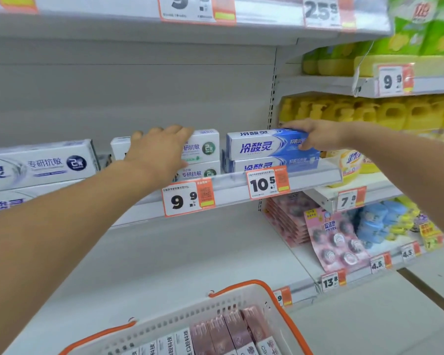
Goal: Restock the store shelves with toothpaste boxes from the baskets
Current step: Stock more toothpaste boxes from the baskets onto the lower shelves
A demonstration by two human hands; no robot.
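Basket (280,301) below, left hand (157,152) flat on white box (205,146), right hand (315,134) fingers gripping blue box (262,146)

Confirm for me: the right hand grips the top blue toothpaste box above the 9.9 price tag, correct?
Not quite. In the head view the right hand does grip the top blue toothpaste box, but that box sits above the white-and-orange 10.5 price tag, not the 9.9 one.

On the shelf (231,187) two stacks of toothpaste boxes (264,147) stand side by side. The basket (241,303) with more boxes sits below, in front of the shelf.
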